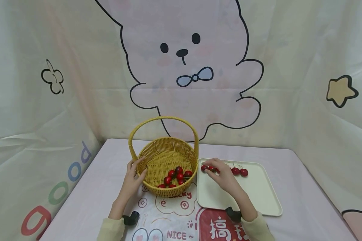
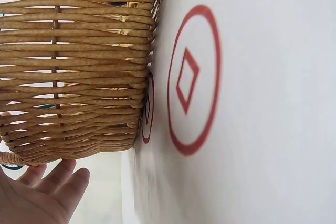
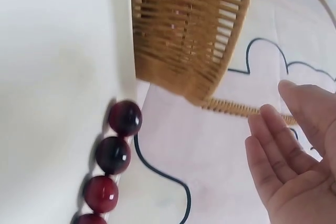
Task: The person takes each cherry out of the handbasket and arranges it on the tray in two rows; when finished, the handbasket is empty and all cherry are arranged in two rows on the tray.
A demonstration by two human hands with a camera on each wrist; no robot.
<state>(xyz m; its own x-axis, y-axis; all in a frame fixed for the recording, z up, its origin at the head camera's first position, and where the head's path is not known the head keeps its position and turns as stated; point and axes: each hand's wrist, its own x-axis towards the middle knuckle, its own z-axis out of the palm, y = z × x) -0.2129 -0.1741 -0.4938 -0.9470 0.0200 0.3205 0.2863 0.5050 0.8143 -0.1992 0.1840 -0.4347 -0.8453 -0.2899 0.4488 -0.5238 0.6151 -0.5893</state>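
Observation:
A yellow wicker basket (image 1: 166,154) with a tall arched handle stands on the table, several red cherries (image 1: 167,180) lying in its lower right part. At its left rim, my left hand (image 1: 133,177) holds the basket, thumb at the rim; in the left wrist view, its fingertips (image 2: 79,178) meet the woven outer wall. On a cream tray (image 1: 244,197) runs a row of dark red cherries (image 3: 113,155), some with stems. My right hand (image 1: 223,177) is over this row, hiding its middle in the head view. Its fingers are apart and nothing shows between them in the right wrist view.
The tray stands close by the basket's right side. Under both lies a pale cloth (image 1: 157,214) printed with red drawings and lettering. A curtain (image 1: 199,107) with a cartoon bear rises behind the table, with more curtain on both sides.

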